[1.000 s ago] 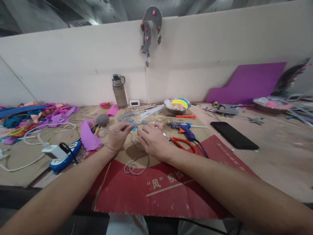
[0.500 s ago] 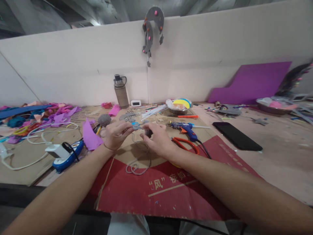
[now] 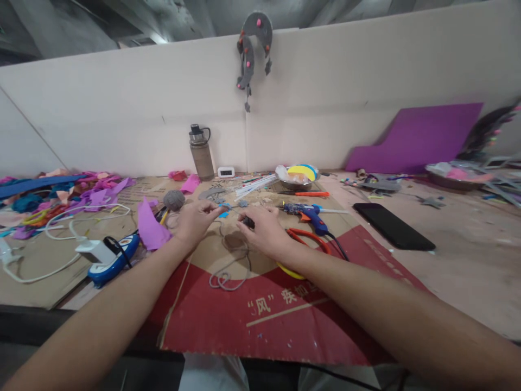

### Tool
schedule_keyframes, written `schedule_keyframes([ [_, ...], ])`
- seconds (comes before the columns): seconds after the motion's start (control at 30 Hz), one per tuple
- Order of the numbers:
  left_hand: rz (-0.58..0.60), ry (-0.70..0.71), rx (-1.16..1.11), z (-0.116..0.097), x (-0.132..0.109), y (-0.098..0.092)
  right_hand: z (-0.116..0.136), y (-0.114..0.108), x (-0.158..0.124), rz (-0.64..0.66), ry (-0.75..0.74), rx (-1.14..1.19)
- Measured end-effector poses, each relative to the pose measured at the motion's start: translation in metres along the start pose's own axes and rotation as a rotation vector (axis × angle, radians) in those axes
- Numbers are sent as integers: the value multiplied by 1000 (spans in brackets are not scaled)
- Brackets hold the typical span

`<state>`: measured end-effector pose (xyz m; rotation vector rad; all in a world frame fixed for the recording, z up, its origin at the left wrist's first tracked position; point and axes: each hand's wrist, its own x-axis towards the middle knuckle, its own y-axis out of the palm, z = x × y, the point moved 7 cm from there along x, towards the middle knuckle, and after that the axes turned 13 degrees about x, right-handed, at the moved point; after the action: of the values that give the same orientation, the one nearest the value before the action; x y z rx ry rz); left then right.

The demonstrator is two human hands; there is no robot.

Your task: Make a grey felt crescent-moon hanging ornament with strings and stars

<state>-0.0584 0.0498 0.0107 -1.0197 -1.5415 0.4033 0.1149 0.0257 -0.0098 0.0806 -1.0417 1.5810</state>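
Observation:
My left hand (image 3: 196,221) pinches a thin grey yarn strand (image 3: 228,266) above the red and brown cardboard sheet (image 3: 260,315). The strand runs down and ends in loose loops on the cardboard. My right hand (image 3: 262,231) lies a little to the right, fingers curled round a small dark object I cannot make out. Small blue and grey felt bits (image 3: 228,206) lie just beyond both hands. Orange-handled scissors (image 3: 307,239) rest right beside my right hand.
A blue glue gun (image 3: 307,213) and black phone (image 3: 393,232) lie to the right. A grey yarn ball (image 3: 173,199), purple felt scrap (image 3: 150,227), white charger and cable (image 3: 91,251) sit left. A water bottle (image 3: 201,152), a bowl (image 3: 299,176) and a purple sheet (image 3: 415,136) stand by the wall.
My hands lifted and came together around the strand, then drew slightly apart and lowered. The right hand now curls over a small dark object near the scissors.

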Motion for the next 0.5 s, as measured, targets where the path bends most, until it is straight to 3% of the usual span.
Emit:
schedule_keyframes([
  [0.2,248,-105,-51,9,1,26,-11,7,1,105,55,-161],
  [0.5,335,-236,-87,12,0,28,-7,12,-1,197,56,-249],
])
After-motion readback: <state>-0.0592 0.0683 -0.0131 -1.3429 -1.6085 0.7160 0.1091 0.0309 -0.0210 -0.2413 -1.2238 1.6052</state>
